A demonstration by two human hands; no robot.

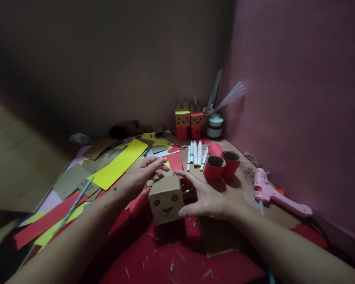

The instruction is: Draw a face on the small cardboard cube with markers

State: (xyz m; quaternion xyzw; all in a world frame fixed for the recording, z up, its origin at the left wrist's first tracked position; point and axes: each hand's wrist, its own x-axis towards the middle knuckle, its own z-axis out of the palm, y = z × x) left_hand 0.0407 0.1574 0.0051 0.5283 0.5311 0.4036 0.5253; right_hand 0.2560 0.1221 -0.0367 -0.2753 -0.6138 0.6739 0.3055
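Note:
A small cardboard box [165, 203] with a drawn face of two round eyes, a nose and a mouth is tilted slightly above the red surface. My right hand [202, 197] grips it by its right side, thumb on the front edge and fingers behind. My left hand [146, 171] hovers just behind the box's top left, fingers stretched and loosely apart, holding nothing that I can see. Under my right wrist lies a flat piece of brown cardboard [220, 238].
Red paper-covered tubes [214, 169] and several white markers [195, 153] stand or lie behind my right hand. A pink glue gun [279, 197] rests at the right wall. Yellow paper [118, 163] and scraps cover the left. Two finished-looking box figures [182, 122] and a lidded jar [215, 125] are at the back.

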